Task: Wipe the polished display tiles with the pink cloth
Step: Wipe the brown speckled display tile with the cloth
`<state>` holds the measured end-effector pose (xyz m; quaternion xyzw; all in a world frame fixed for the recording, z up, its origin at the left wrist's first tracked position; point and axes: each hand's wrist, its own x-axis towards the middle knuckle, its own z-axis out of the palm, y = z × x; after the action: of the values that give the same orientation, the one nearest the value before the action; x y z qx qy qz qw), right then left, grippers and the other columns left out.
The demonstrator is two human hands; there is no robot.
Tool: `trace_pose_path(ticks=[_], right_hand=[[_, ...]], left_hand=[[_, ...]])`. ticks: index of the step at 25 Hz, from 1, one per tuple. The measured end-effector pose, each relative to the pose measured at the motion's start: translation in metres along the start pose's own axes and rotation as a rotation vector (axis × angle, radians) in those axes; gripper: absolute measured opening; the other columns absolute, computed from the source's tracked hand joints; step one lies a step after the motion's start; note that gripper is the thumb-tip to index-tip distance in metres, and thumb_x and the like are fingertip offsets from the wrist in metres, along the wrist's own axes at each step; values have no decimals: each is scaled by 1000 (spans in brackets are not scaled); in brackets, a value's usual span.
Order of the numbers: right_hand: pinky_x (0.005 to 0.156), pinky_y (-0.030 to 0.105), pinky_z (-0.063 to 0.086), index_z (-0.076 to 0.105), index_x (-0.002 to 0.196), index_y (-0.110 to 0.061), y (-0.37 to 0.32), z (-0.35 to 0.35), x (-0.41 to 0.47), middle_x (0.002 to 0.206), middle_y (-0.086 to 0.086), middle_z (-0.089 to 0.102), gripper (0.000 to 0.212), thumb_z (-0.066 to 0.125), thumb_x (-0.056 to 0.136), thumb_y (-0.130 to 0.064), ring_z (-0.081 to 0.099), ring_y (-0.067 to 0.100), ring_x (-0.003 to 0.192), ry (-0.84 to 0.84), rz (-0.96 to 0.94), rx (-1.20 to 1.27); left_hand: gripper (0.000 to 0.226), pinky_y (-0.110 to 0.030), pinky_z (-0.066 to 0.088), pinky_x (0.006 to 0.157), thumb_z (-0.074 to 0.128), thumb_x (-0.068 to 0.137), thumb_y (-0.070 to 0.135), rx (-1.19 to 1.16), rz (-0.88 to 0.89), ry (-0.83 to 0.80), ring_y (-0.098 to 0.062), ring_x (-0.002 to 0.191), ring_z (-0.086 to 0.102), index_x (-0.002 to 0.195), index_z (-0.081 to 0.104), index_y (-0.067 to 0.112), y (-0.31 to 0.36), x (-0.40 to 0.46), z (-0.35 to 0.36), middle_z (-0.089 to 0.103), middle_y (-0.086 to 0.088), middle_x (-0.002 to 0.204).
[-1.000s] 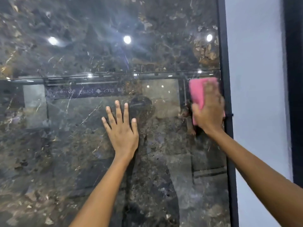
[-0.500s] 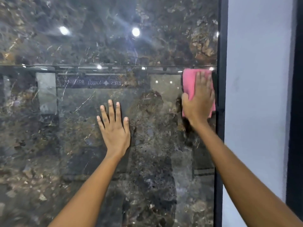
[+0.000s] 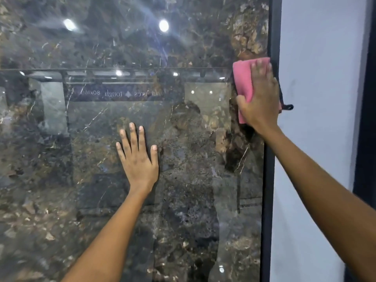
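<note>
Mid-wipe on the dark polished display tile point(image 3: 85, 190), upright and filling the view from 9 to 2 o'clock. Black edge trim point(image 3: 268, 180) at 3 o'clock, pale wall point(image 3: 317, 98) beyond. Left hand point(image 3: 138, 157) at centre, grip apart, fingers straight, flat on the tile. Right hand point(image 3: 261, 96) at 2 o'clock, fingers flat, pressing the pink cloth point(image 3: 243, 82) against the tile beside the trim. Next, probably: sweep the cloth away from the trim, pressure even, over the unwiped area.

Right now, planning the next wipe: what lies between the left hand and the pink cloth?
Head view: only bare polished dark marble tile between left hand and pink cloth.
</note>
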<state>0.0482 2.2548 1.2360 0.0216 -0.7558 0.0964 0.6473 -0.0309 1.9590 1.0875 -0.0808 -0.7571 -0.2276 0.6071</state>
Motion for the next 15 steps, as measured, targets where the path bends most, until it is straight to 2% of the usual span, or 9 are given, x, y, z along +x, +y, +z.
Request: trace_pose_path(ticks=[2, 4, 5, 8, 9, 10, 11, 14, 15], right_hand=[[121, 41, 5, 13, 154, -12, 0, 20, -68, 162, 7, 8, 80, 49, 85, -31, 3, 23, 149, 71, 62, 0], [121, 38, 0, 11, 154, -10, -10, 36, -168, 162, 8, 2, 85, 53, 82, -28, 0, 23, 149, 9, 94, -8], [121, 39, -2, 9, 153, -10, -13, 43, -221, 162, 7, -3, 88, 56, 81, -30, -2, 24, 149, -97, -27, -44], [120, 41, -3, 11, 154, -19, -10, 44, -300, 161, 0, -10, 92, 58, 79, -43, -1, 22, 149, -411, -786, -200], [120, 40, -5, 9, 154, -20, -4, 42, -282, 161, 0, -10, 91, 55, 80, -47, -2, 22, 149, -423, -907, -213], [120, 40, -6, 7, 154, -19, -2, 40, -250, 161, 2, -11, 91, 53, 81, -47, -3, 23, 148, -345, -905, -230], [120, 40, -5, 9, 153, -15, -4, 36, -209, 161, 6, -8, 89, 55, 82, -43, -3, 25, 147, -243, -758, -220], [119, 42, -1, 17, 153, -13, -18, 11, -80, 161, 12, 6, 79, 57, 86, -24, 0, 27, 147, -55, 8, -20], [119, 41, -3, 17, 154, -15, -29, 9, -62, 161, 11, 7, 78, 55, 86, -20, 0, 27, 147, -18, 123, 39]], left_hand=[[61, -43, -7, 121, 26, 102, 42, -4, -1, 2, -28, 151, -2, 156, 14, 15, 1, 0, -1, 5, -4, 164], [61, -43, -6, 120, 27, 103, 41, 0, -3, -3, -30, 150, -1, 156, 13, 15, 1, -2, -2, 6, -6, 164], [60, -44, -6, 120, 28, 103, 40, 5, -4, -10, -31, 150, 0, 156, 12, 16, 1, -2, -3, 7, -6, 164], [61, -44, -5, 120, 30, 103, 39, 9, -4, -35, -32, 150, 2, 156, 12, 16, 3, -2, -6, 8, -7, 164], [60, -43, -5, 120, 30, 103, 39, -14, 9, -38, -31, 150, 3, 156, 15, 15, 3, -3, -8, 9, -7, 163], [58, -42, -6, 120, 29, 103, 39, -55, 27, -35, -30, 150, 4, 155, 21, 15, 1, -5, -10, 12, -6, 163], [55, -41, -6, 120, 29, 103, 39, -96, 40, -23, -29, 150, 6, 153, 27, 14, -6, -7, -13, 17, -5, 162], [51, -42, -5, 120, 30, 103, 36, -100, -33, 59, -30, 149, 11, 147, 37, 13, -42, -24, -20, 24, -4, 160], [52, -45, -3, 119, 29, 103, 36, -82, -78, 67, -31, 149, 10, 148, 35, 12, -55, -30, -22, 23, -4, 160]])
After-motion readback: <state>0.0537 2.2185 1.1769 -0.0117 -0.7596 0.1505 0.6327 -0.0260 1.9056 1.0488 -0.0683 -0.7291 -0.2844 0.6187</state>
